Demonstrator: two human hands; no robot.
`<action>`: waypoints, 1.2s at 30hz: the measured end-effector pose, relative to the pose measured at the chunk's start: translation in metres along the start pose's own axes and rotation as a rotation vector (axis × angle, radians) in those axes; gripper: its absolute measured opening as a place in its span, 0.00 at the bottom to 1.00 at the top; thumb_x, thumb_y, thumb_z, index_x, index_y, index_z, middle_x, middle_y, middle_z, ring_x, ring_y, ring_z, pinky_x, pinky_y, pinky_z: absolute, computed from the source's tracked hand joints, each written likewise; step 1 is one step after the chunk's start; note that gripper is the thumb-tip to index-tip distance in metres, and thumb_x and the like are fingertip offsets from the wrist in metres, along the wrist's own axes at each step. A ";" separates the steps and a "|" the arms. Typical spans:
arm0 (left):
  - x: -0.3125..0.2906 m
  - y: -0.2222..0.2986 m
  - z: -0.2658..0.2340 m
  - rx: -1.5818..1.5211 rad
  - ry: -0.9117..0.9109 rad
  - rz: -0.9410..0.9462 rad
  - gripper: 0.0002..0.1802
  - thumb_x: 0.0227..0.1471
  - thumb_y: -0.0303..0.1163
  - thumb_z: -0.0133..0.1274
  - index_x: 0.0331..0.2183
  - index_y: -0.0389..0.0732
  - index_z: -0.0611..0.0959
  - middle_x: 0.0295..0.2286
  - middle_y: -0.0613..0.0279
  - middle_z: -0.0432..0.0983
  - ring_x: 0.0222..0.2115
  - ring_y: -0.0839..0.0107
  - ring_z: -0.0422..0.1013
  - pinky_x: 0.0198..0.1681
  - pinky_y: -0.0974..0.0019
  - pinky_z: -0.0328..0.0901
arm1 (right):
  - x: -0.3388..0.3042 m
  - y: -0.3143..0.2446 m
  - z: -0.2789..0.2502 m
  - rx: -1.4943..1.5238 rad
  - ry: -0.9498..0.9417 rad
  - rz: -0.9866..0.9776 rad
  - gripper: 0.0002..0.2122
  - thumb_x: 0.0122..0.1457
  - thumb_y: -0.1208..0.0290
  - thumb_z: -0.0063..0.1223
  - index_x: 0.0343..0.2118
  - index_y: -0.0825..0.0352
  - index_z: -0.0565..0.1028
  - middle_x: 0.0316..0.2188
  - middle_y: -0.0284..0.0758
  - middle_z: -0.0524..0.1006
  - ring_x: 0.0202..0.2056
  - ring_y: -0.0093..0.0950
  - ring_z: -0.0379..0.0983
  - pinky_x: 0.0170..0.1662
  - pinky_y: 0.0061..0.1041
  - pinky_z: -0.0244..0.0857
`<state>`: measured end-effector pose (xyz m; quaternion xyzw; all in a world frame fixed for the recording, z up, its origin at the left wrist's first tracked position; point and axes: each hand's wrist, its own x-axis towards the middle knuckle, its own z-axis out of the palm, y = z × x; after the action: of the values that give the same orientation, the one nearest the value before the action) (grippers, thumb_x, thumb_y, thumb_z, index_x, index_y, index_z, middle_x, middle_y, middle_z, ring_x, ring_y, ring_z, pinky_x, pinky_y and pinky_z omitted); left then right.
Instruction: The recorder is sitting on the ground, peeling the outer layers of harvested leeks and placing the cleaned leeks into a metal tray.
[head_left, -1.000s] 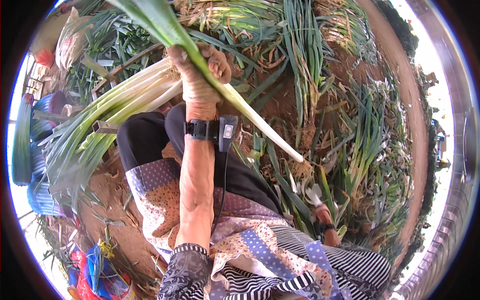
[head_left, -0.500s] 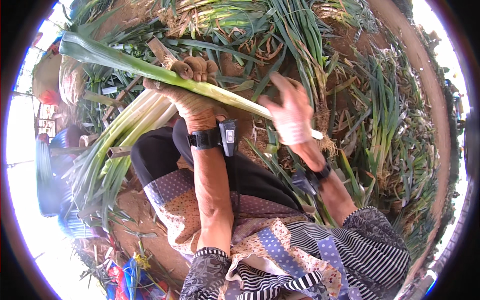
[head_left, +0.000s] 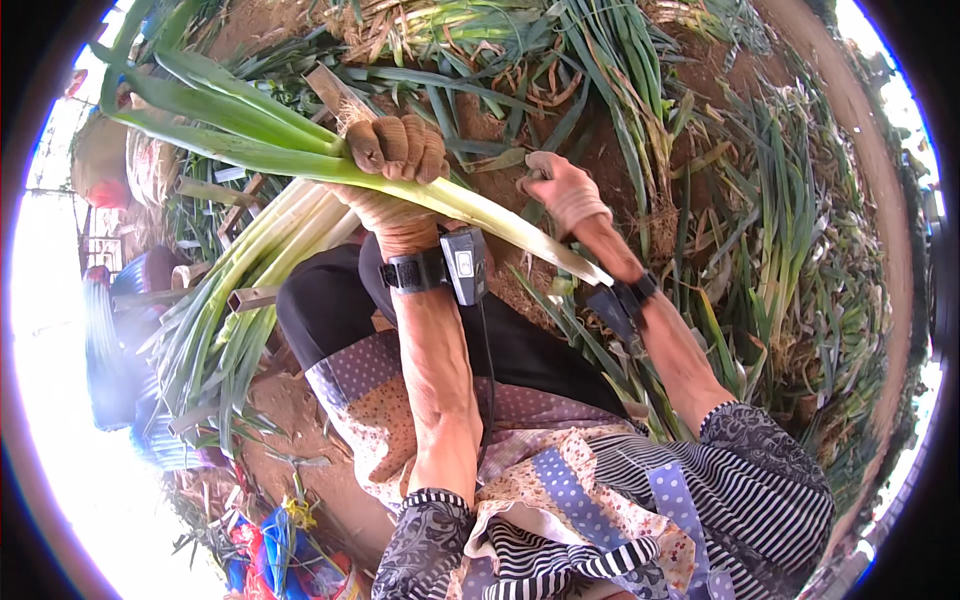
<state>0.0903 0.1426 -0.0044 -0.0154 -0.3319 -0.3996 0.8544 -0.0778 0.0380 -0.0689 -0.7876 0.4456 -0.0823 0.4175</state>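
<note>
Slantwise, the leek (head_left: 472,206) passes through the left grip (head_left: 396,153), protruding both ways.

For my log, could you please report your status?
Left hand gripping leek. Right hand curled beside it, contents unclear. Leek bundle near left hand.
</note>
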 end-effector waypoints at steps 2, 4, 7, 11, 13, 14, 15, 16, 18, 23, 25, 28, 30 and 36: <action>-0.003 0.003 0.001 0.011 -0.010 -0.009 0.22 0.51 0.50 0.51 0.15 0.47 0.71 0.13 0.73 0.58 0.15 0.80 0.55 0.17 0.74 0.56 | -0.026 -0.007 -0.004 0.226 -0.065 0.100 0.18 0.51 0.64 0.58 0.45 0.61 0.73 0.38 0.36 0.78 0.41 0.26 0.74 0.46 0.23 0.65; -0.003 0.002 0.000 -0.004 -0.039 -0.021 0.21 0.53 0.49 0.50 0.16 0.47 0.72 0.12 0.73 0.59 0.15 0.80 0.55 0.17 0.74 0.57 | -0.056 -0.017 -0.006 0.383 -0.024 -0.136 0.18 0.51 0.62 0.59 0.43 0.65 0.74 0.37 0.39 0.78 0.40 0.29 0.75 0.45 0.25 0.66; 0.001 -0.008 0.003 -0.037 -0.043 -0.031 0.19 0.53 0.47 0.49 0.17 0.47 0.72 0.12 0.73 0.61 0.14 0.81 0.57 0.17 0.75 0.58 | -0.053 -0.003 0.024 0.446 0.039 -0.342 0.17 0.50 0.65 0.59 0.43 0.66 0.73 0.38 0.39 0.77 0.40 0.28 0.74 0.45 0.24 0.66; -0.006 -0.011 0.003 -0.058 -0.072 -0.046 0.18 0.53 0.44 0.50 0.17 0.47 0.72 0.11 0.73 0.60 0.12 0.82 0.57 0.16 0.75 0.60 | -0.014 -0.014 0.034 0.365 -0.112 -0.107 0.17 0.49 0.68 0.58 0.43 0.66 0.73 0.37 0.42 0.77 0.38 0.34 0.75 0.43 0.27 0.67; -0.001 -0.023 0.002 -0.083 -0.113 -0.076 0.18 0.53 0.44 0.50 0.17 0.47 0.72 0.11 0.73 0.60 0.12 0.82 0.57 0.16 0.75 0.60 | 0.004 0.006 0.032 0.069 -0.065 -0.035 0.18 0.49 0.67 0.56 0.43 0.65 0.73 0.37 0.44 0.77 0.39 0.35 0.74 0.44 0.31 0.66; -0.001 -0.019 -0.001 -0.061 -0.138 -0.079 0.18 0.53 0.44 0.51 0.17 0.48 0.72 0.11 0.73 0.60 0.12 0.82 0.57 0.16 0.76 0.60 | 0.005 0.010 0.031 0.010 -0.076 -0.042 0.18 0.49 0.66 0.57 0.44 0.65 0.73 0.38 0.43 0.77 0.39 0.36 0.74 0.44 0.31 0.65; -0.002 -0.011 0.000 -0.035 -0.155 -0.087 0.18 0.54 0.43 0.50 0.17 0.48 0.72 0.12 0.73 0.61 0.13 0.82 0.57 0.17 0.77 0.59 | -0.005 0.010 0.030 0.074 -0.014 -0.420 0.19 0.49 0.64 0.58 0.45 0.65 0.72 0.38 0.41 0.77 0.40 0.38 0.74 0.44 0.31 0.66; -0.004 -0.006 0.000 -0.022 -0.143 -0.078 0.18 0.54 0.43 0.50 0.17 0.48 0.72 0.12 0.73 0.61 0.13 0.82 0.57 0.17 0.77 0.59 | -0.010 0.011 0.022 0.461 -0.213 -0.070 0.19 0.53 0.67 0.56 0.46 0.70 0.70 0.38 0.34 0.77 0.38 0.25 0.73 0.45 0.23 0.66; 0.000 -0.008 0.006 -0.069 -0.066 -0.035 0.18 0.55 0.43 0.48 0.17 0.48 0.72 0.12 0.73 0.61 0.13 0.82 0.56 0.17 0.77 0.58 | -0.031 0.020 0.002 0.335 -0.193 -0.575 0.18 0.54 0.69 0.56 0.47 0.70 0.70 0.37 0.33 0.76 0.38 0.22 0.72 0.43 0.21 0.66; 0.002 -0.006 0.002 0.055 0.091 -0.023 0.25 0.51 0.59 0.45 0.23 0.46 0.74 0.18 0.67 0.65 0.19 0.76 0.60 0.21 0.71 0.59 | -0.084 -0.009 -0.014 0.517 -0.287 0.021 0.18 0.52 0.69 0.59 0.45 0.69 0.72 0.35 0.34 0.78 0.35 0.21 0.73 0.40 0.20 0.67; 0.009 -0.024 0.031 0.174 0.362 0.030 0.30 0.45 0.65 0.46 0.25 0.45 0.74 0.19 0.66 0.66 0.20 0.75 0.60 0.21 0.71 0.57 | -0.087 -0.018 -0.010 0.459 -0.115 -0.102 0.19 0.50 0.69 0.60 0.45 0.69 0.72 0.35 0.35 0.78 0.35 0.21 0.73 0.40 0.20 0.67; 0.005 -0.027 0.020 0.359 0.626 0.041 0.43 0.28 0.77 0.48 0.29 0.45 0.76 0.19 0.66 0.66 0.19 0.75 0.61 0.19 0.72 0.55 | -0.086 -0.031 -0.004 0.247 0.230 -0.130 0.22 0.46 0.67 0.62 0.45 0.68 0.72 0.32 0.39 0.78 0.33 0.29 0.76 0.39 0.23 0.68; 0.006 -0.021 0.011 0.310 0.569 -0.008 0.41 0.30 0.76 0.48 0.29 0.45 0.77 0.16 0.68 0.65 0.16 0.76 0.60 0.17 0.73 0.54 | -0.080 -0.021 0.005 0.263 0.303 -0.240 0.22 0.46 0.66 0.61 0.45 0.66 0.72 0.33 0.42 0.77 0.35 0.33 0.76 0.39 0.25 0.68; 0.000 -0.008 0.008 0.392 0.598 0.102 0.40 0.33 0.75 0.47 0.26 0.44 0.79 0.14 0.69 0.64 0.14 0.78 0.58 0.14 0.76 0.49 | -0.046 0.058 -0.010 -0.148 0.346 0.257 0.21 0.48 0.62 0.56 0.47 0.58 0.71 0.43 0.38 0.74 0.44 0.36 0.72 0.46 0.33 0.65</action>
<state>0.0804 0.1397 -0.0007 0.2496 -0.1361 -0.2719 0.9194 -0.1464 0.0537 -0.0936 -0.7271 0.6118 -0.1293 0.2833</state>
